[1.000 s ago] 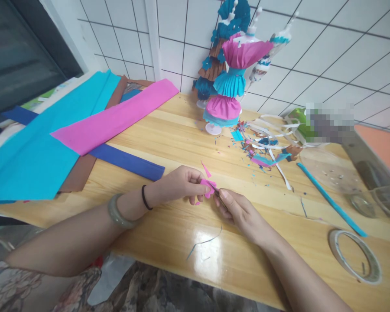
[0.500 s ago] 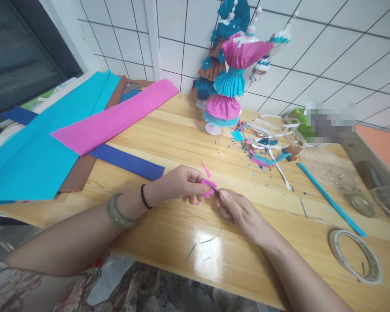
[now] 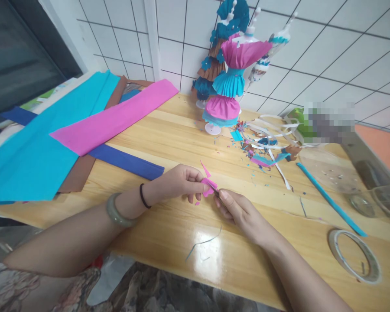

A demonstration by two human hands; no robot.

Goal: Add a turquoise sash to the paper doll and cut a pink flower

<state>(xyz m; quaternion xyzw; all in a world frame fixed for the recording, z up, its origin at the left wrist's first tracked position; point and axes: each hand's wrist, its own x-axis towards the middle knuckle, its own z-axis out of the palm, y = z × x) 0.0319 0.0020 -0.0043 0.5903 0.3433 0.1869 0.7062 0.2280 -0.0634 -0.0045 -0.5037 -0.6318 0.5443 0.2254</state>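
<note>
My left hand (image 3: 180, 184) pinches a small pink crepe-paper piece (image 3: 209, 187) just above the wooden table (image 3: 169, 130). My right hand (image 3: 238, 212) is closed around a thin dark tool, likely small scissors (image 3: 216, 193), whose tip touches the pink piece. A little pink scrap (image 3: 206, 169) lies on the table just beyond the two hands. My left wrist wears a grey bangle and a black hair tie.
Cyan (image 3: 35, 147), pink (image 3: 113, 117), dark blue (image 3: 126, 162) and brown crepe sheets lie at the left. Paper-dressed doll figures (image 3: 229, 82) stand at the back by the tiled wall. Scraps and white strips (image 3: 266, 147), a blue strip (image 3: 331, 199) and a tape ring (image 3: 354, 255) lie at the right.
The pink piece has turned slightly between my fingers; both hands stay in nearly the same place.
</note>
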